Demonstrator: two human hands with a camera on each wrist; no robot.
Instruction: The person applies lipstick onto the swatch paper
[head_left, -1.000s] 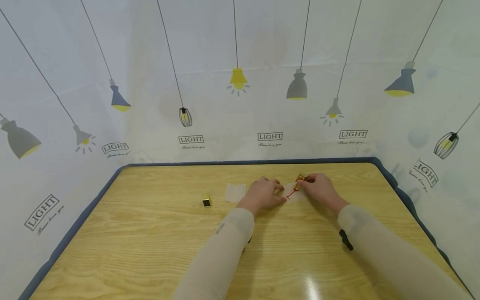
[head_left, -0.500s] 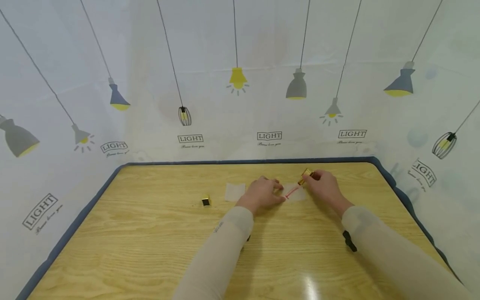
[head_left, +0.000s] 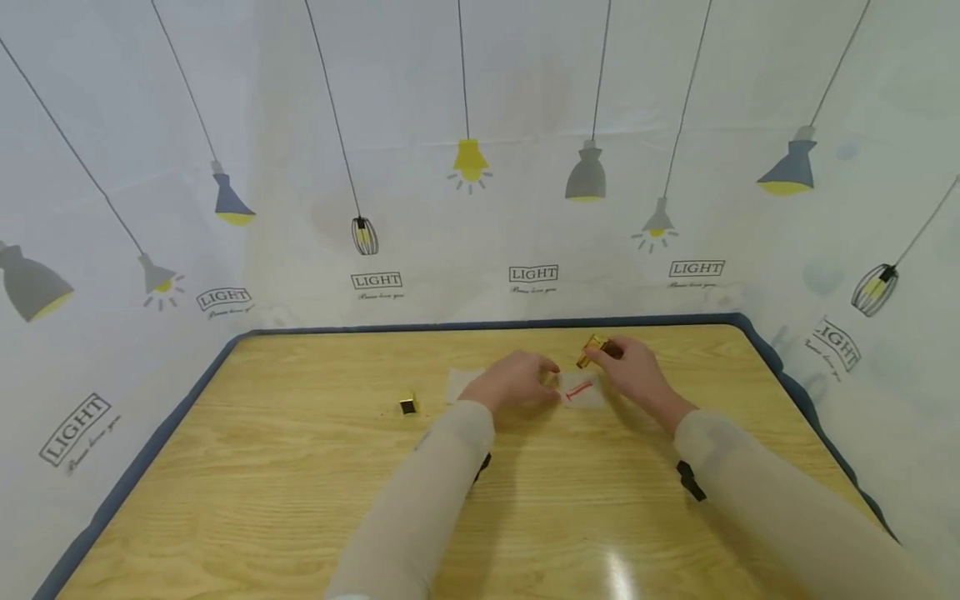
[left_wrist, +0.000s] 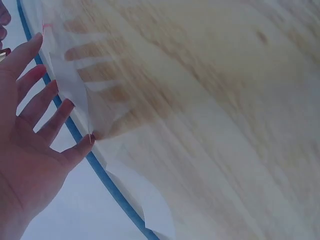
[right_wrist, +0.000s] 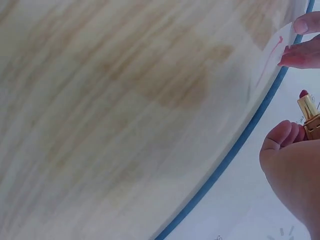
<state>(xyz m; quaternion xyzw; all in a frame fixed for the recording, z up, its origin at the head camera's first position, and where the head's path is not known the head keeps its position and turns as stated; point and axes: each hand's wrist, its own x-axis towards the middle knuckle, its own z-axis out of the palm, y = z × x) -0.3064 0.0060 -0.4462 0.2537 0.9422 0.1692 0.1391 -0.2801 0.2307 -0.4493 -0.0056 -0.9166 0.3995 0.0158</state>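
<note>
My right hand (head_left: 637,371) pinches a gold lipstick (head_left: 592,351), raised above the far edge of a white paper square (head_left: 595,400). In the right wrist view the lipstick's dark red tip (right_wrist: 303,93) sticks out of its gold tube. A red stroke (head_left: 579,389) runs slantwise across the paper. Beside the square's left edge, my left hand (head_left: 516,379) has its fingers spread and relaxed, holding nothing. The left wrist view shows those fingers (left_wrist: 39,102) extended, with the palm partly visible.
A second white paper square (head_left: 459,385) lies left of my left hand, partly covered by it. Further left on the wooden table (head_left: 300,483) sits a small gold and black lipstick cap (head_left: 408,405). A lamp-printed curtain (head_left: 435,292) hangs behind the table's dark blue edging.
The lipstick first moved up and right along the red stroke, then lifted off the paper. My left hand has drawn slightly left, off the paper's edge, and the head view has shifted a little.
</note>
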